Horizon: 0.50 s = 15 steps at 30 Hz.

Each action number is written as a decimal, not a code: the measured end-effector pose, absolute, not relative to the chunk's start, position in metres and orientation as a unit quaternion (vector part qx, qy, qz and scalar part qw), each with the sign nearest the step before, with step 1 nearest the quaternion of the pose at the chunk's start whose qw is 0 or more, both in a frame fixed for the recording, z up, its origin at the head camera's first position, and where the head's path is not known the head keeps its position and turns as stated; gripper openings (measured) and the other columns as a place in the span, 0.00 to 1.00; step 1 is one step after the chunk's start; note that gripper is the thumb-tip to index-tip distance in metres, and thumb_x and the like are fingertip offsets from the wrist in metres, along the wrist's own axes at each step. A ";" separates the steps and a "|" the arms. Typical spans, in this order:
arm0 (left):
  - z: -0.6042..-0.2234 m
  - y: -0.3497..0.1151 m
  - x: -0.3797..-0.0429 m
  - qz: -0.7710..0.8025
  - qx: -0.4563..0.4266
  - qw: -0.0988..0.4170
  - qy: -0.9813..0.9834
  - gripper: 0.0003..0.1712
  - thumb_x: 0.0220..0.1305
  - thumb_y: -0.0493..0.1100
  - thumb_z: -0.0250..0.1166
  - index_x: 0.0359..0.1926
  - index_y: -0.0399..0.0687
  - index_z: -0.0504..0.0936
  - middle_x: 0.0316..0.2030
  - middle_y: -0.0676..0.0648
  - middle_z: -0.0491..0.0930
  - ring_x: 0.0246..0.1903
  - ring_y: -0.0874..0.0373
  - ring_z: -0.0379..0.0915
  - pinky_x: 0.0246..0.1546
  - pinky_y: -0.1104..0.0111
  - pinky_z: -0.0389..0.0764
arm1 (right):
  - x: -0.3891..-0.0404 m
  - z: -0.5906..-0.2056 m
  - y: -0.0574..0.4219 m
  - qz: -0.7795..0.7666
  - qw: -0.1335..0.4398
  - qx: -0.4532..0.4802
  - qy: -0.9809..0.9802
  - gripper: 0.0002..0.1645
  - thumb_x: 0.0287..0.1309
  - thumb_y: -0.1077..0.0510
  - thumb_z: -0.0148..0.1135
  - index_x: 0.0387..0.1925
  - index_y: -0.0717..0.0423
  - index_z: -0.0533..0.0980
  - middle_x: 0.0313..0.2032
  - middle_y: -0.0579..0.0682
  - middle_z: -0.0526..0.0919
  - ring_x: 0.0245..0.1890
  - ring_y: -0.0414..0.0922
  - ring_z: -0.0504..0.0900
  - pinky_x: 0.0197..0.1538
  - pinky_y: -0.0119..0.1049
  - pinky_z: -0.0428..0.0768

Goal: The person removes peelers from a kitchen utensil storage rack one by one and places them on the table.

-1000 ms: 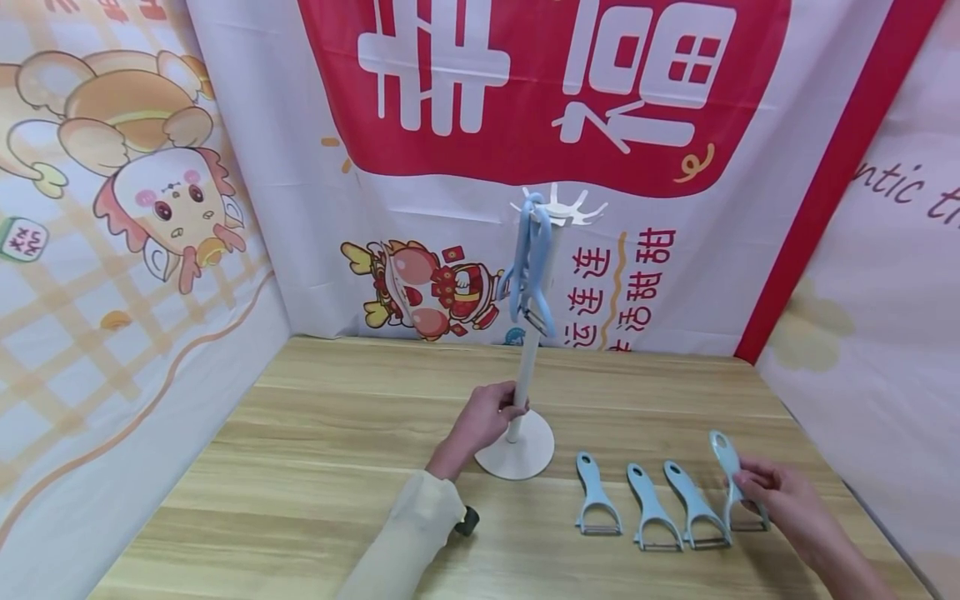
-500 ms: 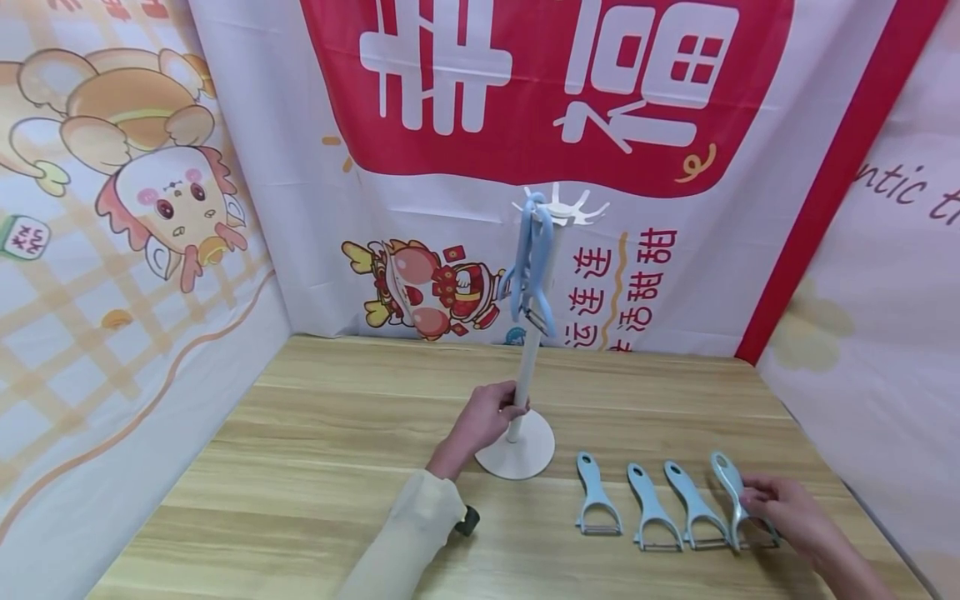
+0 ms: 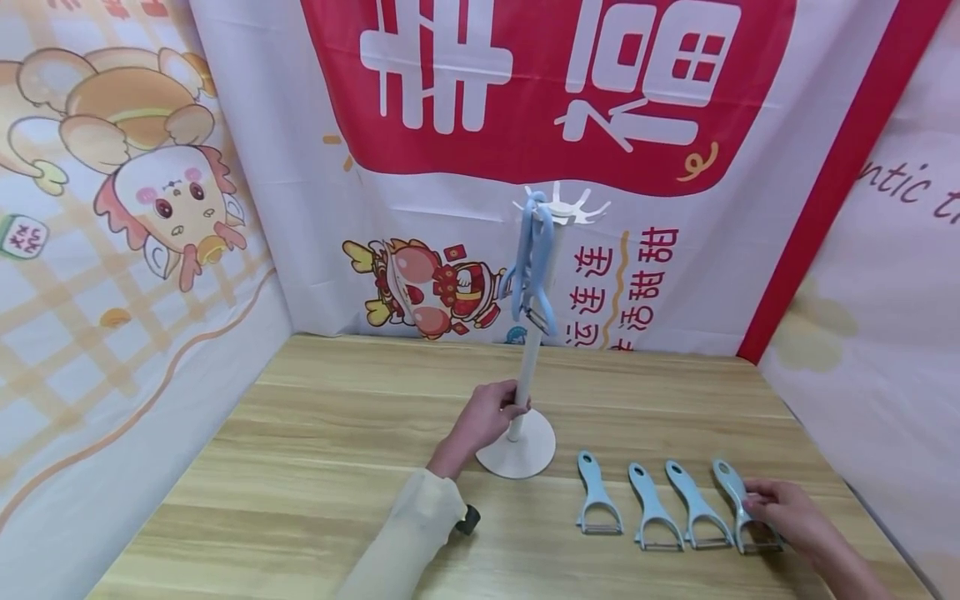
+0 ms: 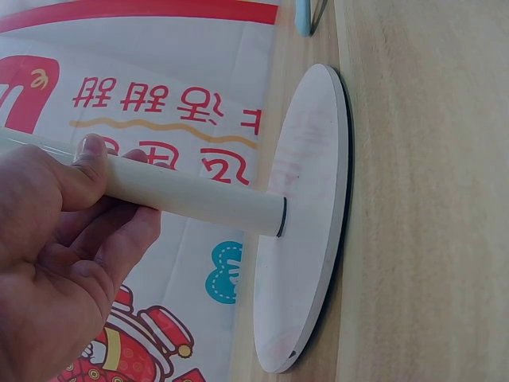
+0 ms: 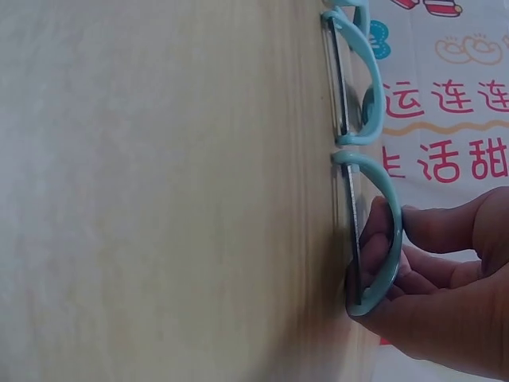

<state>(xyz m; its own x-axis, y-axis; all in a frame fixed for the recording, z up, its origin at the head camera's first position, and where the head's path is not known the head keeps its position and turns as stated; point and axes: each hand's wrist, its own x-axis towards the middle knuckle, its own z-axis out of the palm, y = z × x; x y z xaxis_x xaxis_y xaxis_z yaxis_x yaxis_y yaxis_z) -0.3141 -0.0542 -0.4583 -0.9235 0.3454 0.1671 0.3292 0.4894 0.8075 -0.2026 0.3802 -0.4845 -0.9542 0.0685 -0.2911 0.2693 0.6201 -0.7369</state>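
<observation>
My left hand (image 3: 483, 417) grips the lower pole of a white stand (image 3: 527, 362), just above its round base (image 3: 534, 460). In the left wrist view, thumb and fingers curl round that pole (image 4: 199, 199). Light-blue peelers (image 3: 534, 258) hang overlapped from a hook at the stand's top; how many is unclear. On the right, my right hand (image 3: 786, 510) pinches the rightmost light-blue peeler (image 3: 729, 480), which lies at or just above the tabletop. The right wrist view has thumb and fingers at the curved frame of this peeler (image 5: 388, 191).
Three more light-blue peelers lie in a row left of the held one: a left peeler (image 3: 591, 482), a middle one (image 3: 647, 493) and a right one (image 3: 686, 490). Bare hooks (image 3: 581, 208) ring the stand's top. A printed cloth (image 3: 315, 250) hangs behind the wooden table (image 3: 315, 417).
My right hand has lowered the rightmost peeler and shifted it slightly right, until it lies alongside the row. My left hand stays on the pole.
</observation>
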 end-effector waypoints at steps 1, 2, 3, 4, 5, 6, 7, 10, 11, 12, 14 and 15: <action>-0.458 -0.054 -0.314 0.466 0.196 0.009 0.863 0.09 0.69 0.36 0.62 0.48 0.45 0.83 0.41 0.51 0.85 0.47 0.55 0.82 0.57 0.53 0.82 | -0.203 -0.485 0.380 -0.420 0.116 0.096 0.895 0.31 0.64 0.67 0.55 0.63 0.85 0.60 0.38 0.54 0.82 0.34 0.41 0.77 0.34 0.31 0.78; -0.458 -0.054 -0.314 0.467 0.196 0.009 0.862 0.09 0.69 0.36 0.62 0.49 0.44 0.83 0.41 0.50 0.85 0.47 0.55 0.82 0.58 0.53 0.82 | -0.203 -0.485 0.380 -0.415 0.117 0.097 0.897 0.31 0.64 0.67 0.55 0.63 0.84 0.61 0.38 0.54 0.82 0.35 0.42 0.77 0.34 0.32 0.78; -0.458 -0.054 -0.314 0.467 0.195 0.010 0.862 0.09 0.69 0.36 0.62 0.49 0.44 0.83 0.41 0.50 0.85 0.47 0.55 0.82 0.58 0.53 0.82 | -0.204 -0.485 0.380 -0.409 0.117 0.101 0.899 0.31 0.64 0.67 0.56 0.63 0.83 0.61 0.38 0.55 0.81 0.35 0.43 0.77 0.34 0.32 0.77; -0.458 -0.054 -0.314 0.467 0.194 0.010 0.862 0.09 0.70 0.36 0.62 0.49 0.44 0.82 0.41 0.50 0.85 0.47 0.55 0.81 0.58 0.52 0.81 | -0.204 -0.485 0.380 -0.402 0.116 0.102 0.903 0.31 0.63 0.66 0.57 0.63 0.82 0.62 0.38 0.55 0.81 0.35 0.43 0.77 0.34 0.33 0.77; -0.458 -0.054 -0.314 0.467 0.195 0.010 0.862 0.09 0.70 0.36 0.62 0.49 0.44 0.82 0.41 0.50 0.85 0.48 0.54 0.82 0.58 0.52 0.81 | -0.203 -0.486 0.380 -0.395 0.113 0.103 0.906 0.31 0.63 0.66 0.58 0.62 0.81 0.63 0.38 0.56 0.81 0.35 0.43 0.77 0.34 0.33 0.77; -0.457 -0.054 -0.314 0.467 0.195 0.010 0.862 0.09 0.70 0.36 0.61 0.49 0.44 0.82 0.41 0.50 0.85 0.48 0.54 0.82 0.58 0.52 0.81 | -0.203 -0.486 0.380 -0.386 0.108 0.097 0.911 0.30 0.62 0.66 0.59 0.62 0.81 0.64 0.38 0.56 0.81 0.35 0.44 0.77 0.34 0.33 0.77; -0.457 -0.054 -0.314 0.468 0.196 0.010 0.862 0.09 0.70 0.36 0.61 0.49 0.43 0.82 0.41 0.50 0.85 0.48 0.54 0.82 0.58 0.52 0.81 | -0.203 -0.486 0.380 -0.375 0.103 0.096 0.916 0.30 0.61 0.66 0.60 0.61 0.80 0.65 0.38 0.56 0.81 0.35 0.44 0.77 0.34 0.32 0.76; -0.457 -0.054 -0.313 0.466 0.198 0.008 0.862 0.08 0.70 0.36 0.62 0.48 0.44 0.82 0.41 0.50 0.85 0.48 0.54 0.82 0.57 0.53 0.82 | -0.200 -0.487 0.380 -0.349 0.074 0.079 0.931 0.31 0.58 0.66 0.63 0.60 0.79 0.67 0.37 0.56 0.82 0.37 0.44 0.78 0.35 0.31 0.76; -0.458 -0.054 -0.313 0.465 0.199 0.007 0.863 0.08 0.70 0.36 0.62 0.48 0.44 0.82 0.41 0.50 0.85 0.48 0.54 0.82 0.57 0.53 0.82 | -0.199 -0.487 0.379 -0.340 0.063 0.070 0.936 0.31 0.57 0.66 0.64 0.59 0.79 0.67 0.37 0.56 0.82 0.37 0.45 0.79 0.35 0.31 0.76; -0.458 -0.054 -0.313 0.465 0.198 0.007 0.863 0.08 0.70 0.36 0.62 0.47 0.44 0.82 0.41 0.50 0.85 0.48 0.54 0.82 0.57 0.53 0.82 | -0.199 -0.488 0.379 -0.331 0.052 0.063 0.940 0.32 0.56 0.65 0.65 0.59 0.79 0.67 0.37 0.57 0.82 0.38 0.47 0.80 0.36 0.32 0.76; -0.458 -0.054 -0.312 0.466 0.198 0.006 0.863 0.08 0.70 0.36 0.62 0.48 0.44 0.82 0.41 0.50 0.85 0.48 0.54 0.82 0.57 0.53 0.82 | -0.197 -0.488 0.379 -0.318 0.039 0.055 0.946 0.32 0.55 0.65 0.66 0.58 0.78 0.67 0.38 0.60 0.82 0.40 0.51 0.81 0.39 0.36 0.79; -0.459 -0.054 -0.312 0.467 0.197 0.006 0.862 0.08 0.70 0.36 0.62 0.48 0.45 0.82 0.41 0.50 0.85 0.48 0.54 0.82 0.57 0.53 0.82 | -0.197 -0.487 0.378 -0.314 0.038 0.058 0.947 0.33 0.55 0.64 0.66 0.59 0.77 0.67 0.39 0.62 0.82 0.41 0.54 0.81 0.40 0.40 0.80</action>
<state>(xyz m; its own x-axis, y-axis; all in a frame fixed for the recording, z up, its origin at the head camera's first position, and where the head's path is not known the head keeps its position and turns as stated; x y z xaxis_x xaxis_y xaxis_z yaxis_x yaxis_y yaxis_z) -0.3122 -0.0543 -0.4585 -0.9222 0.3458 0.1730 0.3339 0.4867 0.8072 -0.1966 0.3779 -0.4871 -0.9904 0.0864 -0.1076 0.1336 0.7958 -0.5907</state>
